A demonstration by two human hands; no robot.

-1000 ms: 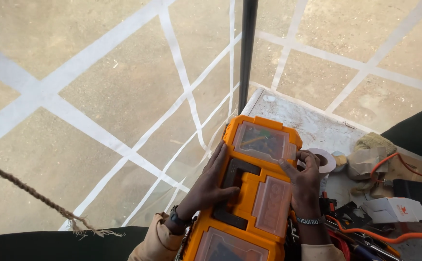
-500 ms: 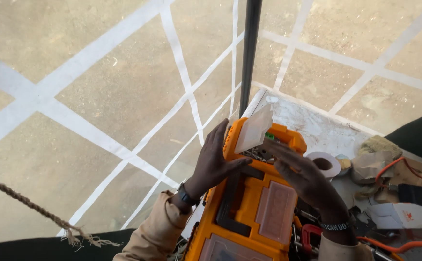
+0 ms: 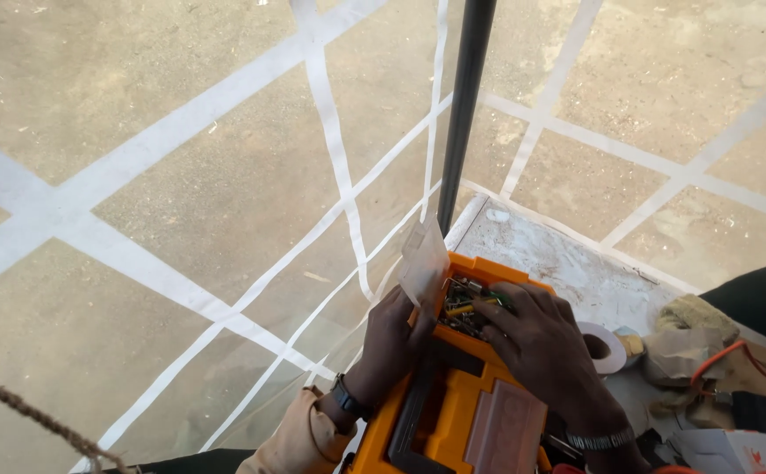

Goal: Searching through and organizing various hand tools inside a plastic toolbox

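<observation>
An orange toolbox (image 3: 453, 412) with a dark handle lies on a pale, dusty platform (image 3: 558, 259). My left hand (image 3: 391, 338) rests on the box's left side and holds up the clear lid (image 3: 424, 259) of a small top compartment. My right hand (image 3: 536, 338) reaches into that open compartment (image 3: 463, 309), fingers among several small screws and bits. Whether the fingers pinch one of them cannot be made out. A second clear lid (image 3: 506, 430) nearer me stays closed.
A dark vertical pole (image 3: 466, 105) stands just beyond the box. A tape roll (image 3: 607, 347), a worn glove (image 3: 690, 342) and orange cable (image 3: 751, 360) lie to the right. Far below is concrete ground with white lines. A rope (image 3: 32, 412) crosses bottom left.
The compartment lid was shut a second ago. My left hand has lifted it open, and my right hand has moved from the box's right edge into the open compartment.
</observation>
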